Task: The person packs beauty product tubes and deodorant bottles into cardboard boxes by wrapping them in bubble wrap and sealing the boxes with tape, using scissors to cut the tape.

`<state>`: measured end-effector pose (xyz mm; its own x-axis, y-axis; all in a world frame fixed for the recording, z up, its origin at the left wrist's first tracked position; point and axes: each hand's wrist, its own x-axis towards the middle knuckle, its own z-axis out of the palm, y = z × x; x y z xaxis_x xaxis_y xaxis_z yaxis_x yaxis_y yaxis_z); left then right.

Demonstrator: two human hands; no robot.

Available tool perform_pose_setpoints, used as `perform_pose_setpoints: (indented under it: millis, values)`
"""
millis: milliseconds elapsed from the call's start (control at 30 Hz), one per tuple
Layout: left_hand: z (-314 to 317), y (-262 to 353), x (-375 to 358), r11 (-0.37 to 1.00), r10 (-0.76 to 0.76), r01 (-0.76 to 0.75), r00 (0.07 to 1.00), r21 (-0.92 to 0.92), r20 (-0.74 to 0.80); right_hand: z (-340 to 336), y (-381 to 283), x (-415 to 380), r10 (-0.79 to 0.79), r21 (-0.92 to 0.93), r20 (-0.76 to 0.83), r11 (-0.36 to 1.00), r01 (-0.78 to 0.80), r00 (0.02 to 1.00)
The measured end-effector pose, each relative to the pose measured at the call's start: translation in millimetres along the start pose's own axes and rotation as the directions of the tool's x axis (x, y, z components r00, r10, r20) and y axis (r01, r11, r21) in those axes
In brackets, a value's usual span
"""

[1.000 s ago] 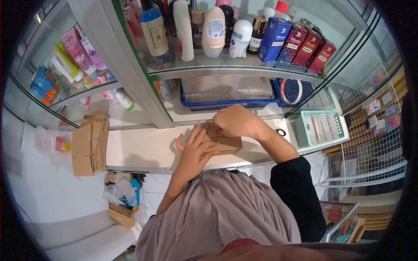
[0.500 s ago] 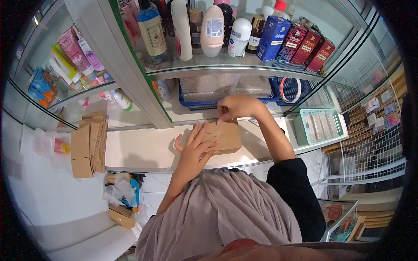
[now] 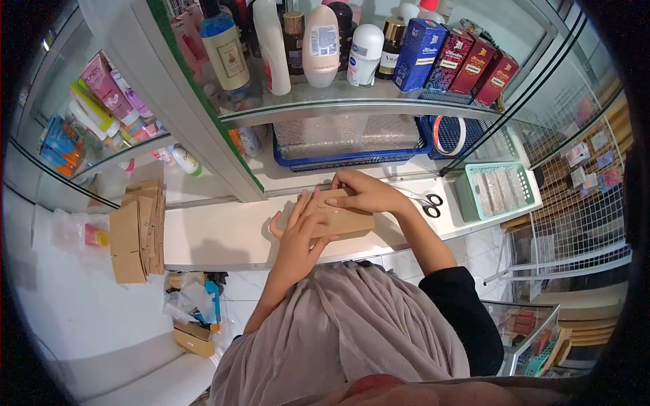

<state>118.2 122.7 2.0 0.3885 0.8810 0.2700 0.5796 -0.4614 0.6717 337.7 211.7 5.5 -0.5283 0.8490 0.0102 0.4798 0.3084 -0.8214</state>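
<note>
A small brown cardboard box [image 3: 352, 224] lies on the white counter between my two hands. Across its left part lies my left hand [image 3: 301, 229], open, with the fingers spread over the top and the thumb near the front side. My right hand [image 3: 369, 193] is closed on the box's back edge, thumb on the top and the other fingers curled behind, where their tips are hidden. Scissors with black handles [image 3: 431, 205] lie on the counter to the right of the box, their blades partly behind my right hand.
Folded cardboard pieces [image 3: 139, 233] stand at the counter's left end. A blue basket [image 3: 352, 160] of bubble wrap sits behind the box, and a green basket [image 3: 467, 196] with wrapped items stands at right. Above, a glass shelf [image 3: 311, 108] holds bottles and small boxes.
My right hand has come down from pinching at the box's back edge to lying over it, thumb on top. The scissors have come into sight. My left hand stays put.
</note>
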Motion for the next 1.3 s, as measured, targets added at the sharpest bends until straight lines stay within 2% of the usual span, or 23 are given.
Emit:
perform_pose_setpoints:
  millis: [100,233,333,567,667,733,767,867,933,1033,1100,1133,1233,1267,1300]
  values:
    - [-1,1,0,0.998,0.006,-0.007,1.0,0.056,0.018,0,-1,-2,0.014,-0.009,-0.018,1.0,-0.014,1.0]
    - [-1,1,-2,0.989,0.038,-0.043,0.999,0.142,0.039,-6,-6,-4,-0.023,-0.037,0.053,0.999,0.025,0.998]
    - [0,-1,-2,0.989,0.057,-0.06,0.998,0.133,0.025,-3,-4,-4,-0.006,0.022,0.028,1.0,0.005,1.0]
    - [2,-2,-3,0.99,0.064,-0.063,0.998,0.125,-0.004,-6,-18,-12,-0.002,-0.192,-0.046,0.981,-0.007,0.999]
    - [6,-5,-5,0.994,0.067,-0.064,0.997,0.088,-0.03,-7,-13,-11,-0.019,-0.193,-0.007,0.981,0.017,1.0]
    - [8,-8,-5,0.996,0.072,-0.069,0.996,0.057,-0.056,-15,-11,-13,-0.08,-0.219,0.058,0.971,0.091,0.995]
    - [9,-10,-5,0.997,0.074,-0.072,0.996,0.032,-0.059,-18,-9,-15,-0.108,-0.228,0.092,0.965,0.127,0.99]
    - [9,-11,-5,0.995,0.071,-0.076,0.994,-0.062,-0.079,-18,-6,-31,-0.061,-0.11,-0.022,0.992,0.058,0.998]
    - [5,-2,-4,0.986,0.055,-0.072,0.991,-0.148,-0.12,-18,-6,-43,0.101,-0.02,-0.172,0.994,-0.106,0.98]
    - [19,-6,-2,0.845,-0.022,-0.185,0.925,-0.501,-0.378,-8,0,-68,0.27,0.096,-0.3,0.963,-0.253,0.915]
    - [29,-21,-6,0.806,-0.254,0.026,0.918,-0.592,-0.306,1,1,-81,0.367,0.108,-0.326,0.93,-0.351,0.871]
    - [34,-31,-9,0.766,-0.363,0.125,0.894,-0.631,-0.264,5,0,-84,0.373,0.131,-0.307,0.928,-0.35,0.875]
    - [26,-45,-7,0.8,-0.443,0.391,0.896,-0.455,-0.009,11,-3,-94,0.37,0.225,-0.227,0.92,-0.321,0.901]
    - [19,-40,-9,0.746,-0.465,0.439,0.882,-0.501,0.081,9,-2,-94,0.38,0.239,-0.173,0.911,-0.335,0.909]
    - [20,-42,-9,0.743,-0.462,0.438,0.883,-0.507,0.086,8,-2,-94,0.389,0.252,-0.12,0.902,-0.351,0.913]
